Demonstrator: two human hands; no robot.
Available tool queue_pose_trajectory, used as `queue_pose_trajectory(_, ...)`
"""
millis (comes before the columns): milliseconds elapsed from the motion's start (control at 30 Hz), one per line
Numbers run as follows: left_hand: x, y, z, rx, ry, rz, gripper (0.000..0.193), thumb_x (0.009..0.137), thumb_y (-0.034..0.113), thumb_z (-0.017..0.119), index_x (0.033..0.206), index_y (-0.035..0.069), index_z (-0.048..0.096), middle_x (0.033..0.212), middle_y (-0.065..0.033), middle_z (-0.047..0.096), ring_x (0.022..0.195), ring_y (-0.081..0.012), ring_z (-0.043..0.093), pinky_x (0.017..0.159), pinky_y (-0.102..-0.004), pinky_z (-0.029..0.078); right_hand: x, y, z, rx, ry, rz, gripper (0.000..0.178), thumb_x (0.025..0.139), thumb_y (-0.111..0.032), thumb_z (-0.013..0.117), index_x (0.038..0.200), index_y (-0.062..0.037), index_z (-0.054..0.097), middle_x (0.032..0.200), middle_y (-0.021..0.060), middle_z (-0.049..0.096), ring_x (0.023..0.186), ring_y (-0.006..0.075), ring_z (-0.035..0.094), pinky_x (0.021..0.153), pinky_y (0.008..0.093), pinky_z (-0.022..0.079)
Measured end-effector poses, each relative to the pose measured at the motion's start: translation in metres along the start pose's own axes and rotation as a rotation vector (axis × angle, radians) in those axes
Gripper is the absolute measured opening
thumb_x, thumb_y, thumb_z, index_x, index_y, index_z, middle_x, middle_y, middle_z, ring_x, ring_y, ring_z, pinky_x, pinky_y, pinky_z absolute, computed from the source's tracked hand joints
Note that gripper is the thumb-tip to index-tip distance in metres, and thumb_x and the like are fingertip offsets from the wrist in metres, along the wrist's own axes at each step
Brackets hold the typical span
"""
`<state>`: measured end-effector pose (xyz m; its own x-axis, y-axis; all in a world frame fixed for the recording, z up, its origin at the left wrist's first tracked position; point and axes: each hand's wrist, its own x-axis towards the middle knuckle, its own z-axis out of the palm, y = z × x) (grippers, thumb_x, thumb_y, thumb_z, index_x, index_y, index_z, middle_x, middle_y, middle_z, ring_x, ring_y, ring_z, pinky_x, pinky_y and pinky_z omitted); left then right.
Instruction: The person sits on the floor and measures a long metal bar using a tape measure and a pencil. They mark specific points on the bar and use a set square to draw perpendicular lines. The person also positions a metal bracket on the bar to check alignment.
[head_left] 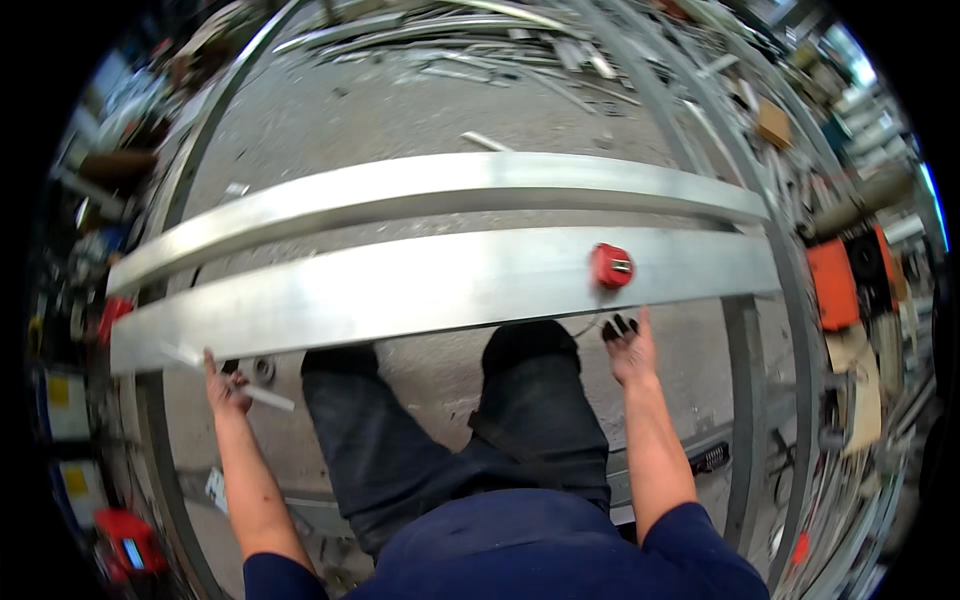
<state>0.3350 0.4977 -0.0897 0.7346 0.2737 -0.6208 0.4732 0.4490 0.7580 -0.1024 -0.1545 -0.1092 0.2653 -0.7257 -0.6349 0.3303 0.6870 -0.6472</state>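
A wide, silvery metal bar (420, 284) lies across the frame in front of my legs. My left hand (228, 388) is closed around a pale narrow strip (270, 397) near the bar's left end; the strip is blurred and its exact kind cannot be made out. One finger of that hand points up at the bar's near edge. On the bar's right part sits a red tape measure (612, 266). Just below it, my right hand (632, 352) is open and holds nothing, palm turned up, with one finger at the near edge and dark fingertips.
A second metal bar (430, 190) lies parallel beyond the first. Both rest on a metal frame with side rails (742, 390). Metal offcuts (480, 50) litter the far floor. An orange-and-black case (850, 275) stands at right; a red device (130, 545) is at lower left.
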Motion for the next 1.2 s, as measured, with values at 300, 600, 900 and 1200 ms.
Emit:
queue_pose_trajectory(300,0.048,-0.010,0.001,-0.057,-0.246,-0.068,0.029,0.095,0.046,0.079,0.106,0.020,0.070,0.089,0.0054,0.069,0.049,-0.0070,0.042,0.046,-0.0188,0.037,0.031,-0.009,0.046,0.221,-0.065,0.018,0.028,0.103,-0.025,0.073,0.126,-0.0108,0.070,0.130,0.0050,0.072,0.119,0.0233,0.068,0.109,0.0424,0.054)
queue_pose_trajectory(600,-0.033,-0.044,-0.010,0.059,-0.267,-0.067,0.033,0.096,0.049,0.077,0.104,0.019,0.067,0.090,0.0042,0.070,0.048,-0.0080,0.039,0.048,-0.0234,0.033,0.039,-0.043,-0.012,0.155,-0.102,-0.052,0.033,0.102,-0.030,0.072,0.129,-0.0107,0.069,0.127,0.0053,0.074,0.113,0.0225,0.071,0.102,0.0396,0.056)
queue_pose_trajectory(900,-0.109,-0.005,0.011,0.101,0.249,0.440,0.042,0.105,0.049,0.064,0.106,0.008,0.056,0.084,-0.0067,0.058,0.053,-0.0148,0.049,0.048,-0.0350,0.043,0.023,-0.078,-0.075,-0.135,0.123,-0.133,0.042,0.103,-0.046,0.069,0.124,-0.0087,0.065,0.108,0.0068,0.068,0.099,0.0230,0.065,0.090,0.0422,0.055)
queue_pose_trajectory(1200,-0.240,-0.029,0.133,1.447,-0.756,1.436,0.022,0.090,0.018,0.079,0.110,0.009,0.076,0.096,-0.0106,0.073,0.091,-0.0334,0.071,0.080,-0.0444,0.057,-0.131,-0.071,0.084,-0.843,-0.413,-1.204,0.036,0.097,-0.005,0.071,0.132,-0.0031,0.061,0.123,0.0090,0.069,0.117,0.0226,0.065,0.103,0.0366,0.052)
